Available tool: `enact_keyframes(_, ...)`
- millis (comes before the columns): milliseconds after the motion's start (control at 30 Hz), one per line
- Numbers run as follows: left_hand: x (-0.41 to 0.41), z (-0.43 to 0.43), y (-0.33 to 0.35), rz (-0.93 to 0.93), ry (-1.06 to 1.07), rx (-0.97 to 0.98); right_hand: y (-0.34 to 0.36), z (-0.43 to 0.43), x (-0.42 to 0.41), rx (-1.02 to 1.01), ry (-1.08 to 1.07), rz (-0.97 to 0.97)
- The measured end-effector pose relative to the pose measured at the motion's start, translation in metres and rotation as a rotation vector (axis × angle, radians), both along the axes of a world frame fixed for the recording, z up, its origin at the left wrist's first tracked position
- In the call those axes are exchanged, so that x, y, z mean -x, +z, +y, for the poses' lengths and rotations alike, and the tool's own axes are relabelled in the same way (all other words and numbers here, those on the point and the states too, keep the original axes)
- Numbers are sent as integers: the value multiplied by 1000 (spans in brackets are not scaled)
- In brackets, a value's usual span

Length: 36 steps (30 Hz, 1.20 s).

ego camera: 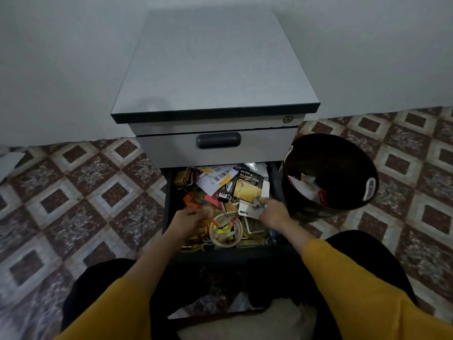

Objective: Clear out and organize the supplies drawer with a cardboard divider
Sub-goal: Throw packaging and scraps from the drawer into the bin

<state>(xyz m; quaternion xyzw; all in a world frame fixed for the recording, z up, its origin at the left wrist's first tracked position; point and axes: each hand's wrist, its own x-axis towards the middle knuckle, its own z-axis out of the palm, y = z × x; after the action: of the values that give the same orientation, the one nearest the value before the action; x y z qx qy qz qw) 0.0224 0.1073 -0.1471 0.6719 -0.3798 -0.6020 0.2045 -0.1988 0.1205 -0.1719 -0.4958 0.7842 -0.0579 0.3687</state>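
The right hand (pixel 274 212) curls its fingertips onto the edge of the white DIY card (pixel 247 211) and appears to pinch it. The left hand (pixel 188 220) sits in the clutter with its fingers bent; whether it holds anything cannot be told. Both work inside the open drawer (pixel 169 192), heaped with packets, a battery pack (pixel 247 190), a tape ring (pixel 226 244) and paper. The bin (pixel 331 155) just beside the drawer holds a few scraps, so clearing looks barely begun. No cardboard divider shows in the drawer; emptying, sorting and fitting it remain.
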Motion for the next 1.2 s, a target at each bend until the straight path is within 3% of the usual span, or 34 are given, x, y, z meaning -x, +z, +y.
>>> enact_keyframes(200, -3, -9, -10, -25, 12, -48, -14, -9, -2, -126, 118, 188)
enact_keyframes(367, -1, -12, -13, -39, 0, -70, -13, -9, -3, -116, 224, 347)
enact_keyframes(600, 8, -9, -11, -32, -22, -55, -14, -8, 0, -103, 299, 417)
enact_keyframes(767, 13, -7, -10, -20, -35, -49, -17, -1, 1, -121, 327, 262)
enact_keyframes(1033, 20, -8, -10, -21, -68, -42, -8, 5, 3, 44, 117, 16)
enact_keyframes(1200, 37, -11, -11, 4, -220, 28, 11, -10, -1, 181, -165, -419)
